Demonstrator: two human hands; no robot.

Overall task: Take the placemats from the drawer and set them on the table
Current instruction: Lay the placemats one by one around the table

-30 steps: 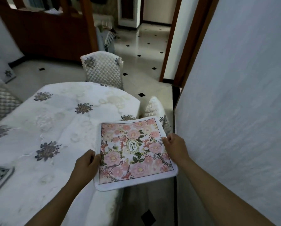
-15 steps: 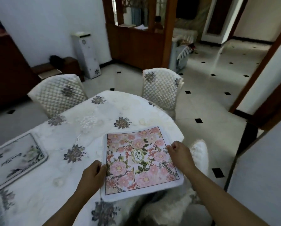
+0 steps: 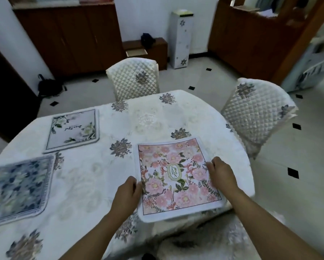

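Already set: white placemat (image 3: 73, 128) and blue placemat (image 3: 16, 186) lie flat on the table (image 3: 93, 181), left side.
In hand: pink placemat (image 3: 178, 177), over the table's right part, near edge overhanging.
Grip: left hand (image 3: 126, 196) and right hand (image 3: 221, 175) each pinch a side edge.
Left: probably lay it flat and release; the drawer is out of view.

From where I stand, only one word reads clearly: "GARDEN", in green capitals stacked down a gold-rimmed oval emblem (image 3: 173, 172). The emblem is at the middle of the pink placemat (image 3: 183, 196), which is at the near right edge of the table (image 3: 93, 184). Over towards the far left edge, the white placemat (image 3: 59, 139) carries a short line of dark cursive script (image 3: 73, 127) across its middle. It is upside down from here and too small for me to make out the letters.
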